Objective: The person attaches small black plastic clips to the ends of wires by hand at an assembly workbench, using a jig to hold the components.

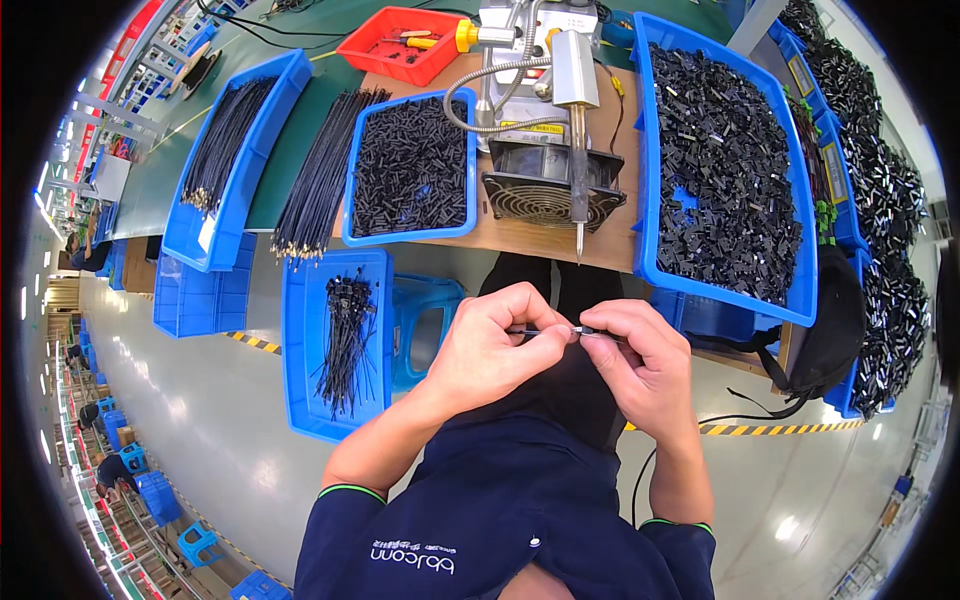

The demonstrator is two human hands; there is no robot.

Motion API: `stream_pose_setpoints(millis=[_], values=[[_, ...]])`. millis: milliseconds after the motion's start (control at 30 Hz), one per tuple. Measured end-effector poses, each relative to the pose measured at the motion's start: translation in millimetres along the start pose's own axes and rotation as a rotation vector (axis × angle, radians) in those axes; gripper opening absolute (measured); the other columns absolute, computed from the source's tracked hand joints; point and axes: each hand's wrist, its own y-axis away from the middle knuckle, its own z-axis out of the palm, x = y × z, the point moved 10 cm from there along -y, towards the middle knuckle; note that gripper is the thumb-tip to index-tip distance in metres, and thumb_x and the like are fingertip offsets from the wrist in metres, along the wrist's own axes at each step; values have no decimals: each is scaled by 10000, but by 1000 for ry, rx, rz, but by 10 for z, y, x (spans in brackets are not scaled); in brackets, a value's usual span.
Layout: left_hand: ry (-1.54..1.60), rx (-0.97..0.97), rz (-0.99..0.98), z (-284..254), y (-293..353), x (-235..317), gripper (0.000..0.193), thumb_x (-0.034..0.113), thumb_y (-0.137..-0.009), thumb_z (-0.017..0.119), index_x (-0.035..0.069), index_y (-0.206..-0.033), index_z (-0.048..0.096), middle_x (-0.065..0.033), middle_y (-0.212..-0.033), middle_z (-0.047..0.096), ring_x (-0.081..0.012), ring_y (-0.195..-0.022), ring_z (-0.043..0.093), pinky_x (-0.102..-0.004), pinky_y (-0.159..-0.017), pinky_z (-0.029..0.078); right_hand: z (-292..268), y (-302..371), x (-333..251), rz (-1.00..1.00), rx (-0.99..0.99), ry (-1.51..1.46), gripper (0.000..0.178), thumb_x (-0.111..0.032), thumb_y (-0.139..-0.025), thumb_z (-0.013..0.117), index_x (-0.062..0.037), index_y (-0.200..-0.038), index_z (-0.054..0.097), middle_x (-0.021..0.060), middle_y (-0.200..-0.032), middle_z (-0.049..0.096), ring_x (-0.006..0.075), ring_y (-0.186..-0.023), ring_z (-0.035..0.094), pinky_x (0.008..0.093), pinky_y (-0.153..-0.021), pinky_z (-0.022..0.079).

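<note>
Both hands meet above my lap, in front of the bench edge. My left hand is closed in a pinch on a thin black cable. At the cable's end a small shiny metal tip shows between the two hands. My right hand is closed too, its thumb and forefinger pinching a small dark piece at that tip; the fingers mostly hide its shape. Above the hands a soldering iron hangs tip down from a stand, apart from them.
A black fan stands behind the iron. Blue trays hold short black tubes and black plastic housings. Black cables lie bundled on the bench; more fill a left tray. Lower left, a blue bin holds cables. A red tray sits behind.
</note>
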Motion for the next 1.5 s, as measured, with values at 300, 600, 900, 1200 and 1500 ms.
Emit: stream_pose_setpoints(millis=[300,600,900,1200,1500], values=[[-63,11,20,-35,5,36,54,41,-973,771,8,-954,732,-41,-971,801,-7,-804,606,-208,-685,496,-16,-2,19,87,7,-7,218,33,-948,802,13,-1164,779,101,-1104,773,100,-741,637,254,-614,488],[-81,48,72,-95,-47,193,114,53,-957,778,24,-883,696,-54,-970,809,-5,-768,594,-217,-655,479,-88,290,211,114,196,-83,124,7,-1009,749,10,-1126,709,95,-1061,786,20,-649,531,225,-572,441],[-192,58,112,-60,-86,316,72,35,-934,773,12,-901,714,-60,-960,811,-31,-814,643,-229,-691,522,-7,184,-368,-399,350,280,258,91,-822,807,-11,-998,649,169,-1127,757,306,-908,697,367,-732,584],[-278,68,73,-64,-110,335,78,34,-930,783,-13,-924,721,-87,-964,816,-66,-860,691,-259,-744,572,113,140,-368,-486,387,407,286,137,-738,789,21,-960,652,162,-1130,726,359,-939,727,423,-765,616],[-304,103,110,-91,-172,363,78,23,-914,782,-23,-908,719,-101,-949,821,-85,-853,717,-275,-751,589,127,99,-299,-476,384,398,282,147,-730,793,37,-952,659,165,-1132,716,362,-947,726,424,-769,620]])
